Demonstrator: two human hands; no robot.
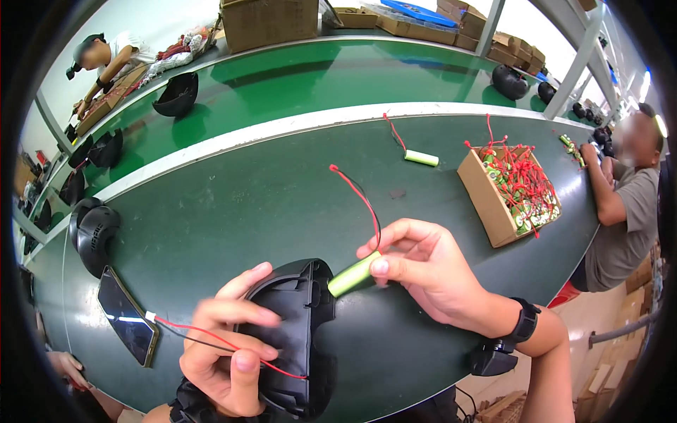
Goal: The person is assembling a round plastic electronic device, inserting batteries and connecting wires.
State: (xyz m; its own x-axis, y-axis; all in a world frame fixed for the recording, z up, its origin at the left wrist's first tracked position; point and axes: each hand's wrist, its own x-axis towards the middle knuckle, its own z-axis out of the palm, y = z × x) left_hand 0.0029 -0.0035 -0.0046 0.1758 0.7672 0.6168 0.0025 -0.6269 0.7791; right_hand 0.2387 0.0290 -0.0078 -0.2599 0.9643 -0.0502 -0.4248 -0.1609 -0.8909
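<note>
My left hand [229,338] is closed on a curved black plastic shell [285,282], tilted over the bench with its ribbed inner side partly showing. A red and black wire pair [204,330] runs from the shell across my left fingers to a white connector [150,317]. In my right hand [434,275], a green cylindrical battery [352,275] is pinched between thumb and fingers. Its free end is close to the shell's upper right rim; whether they touch I cannot tell. The battery's thin red and black leads [367,204] curve up and away from me.
A cardboard box [479,204] of wired green batteries stands at the right, with one loose battery [421,158] left of it. A phone [127,317] and black shells [97,236] lie at the left. Beyond a white rail runs a green belt [303,77]. Co-workers sit far left and right.
</note>
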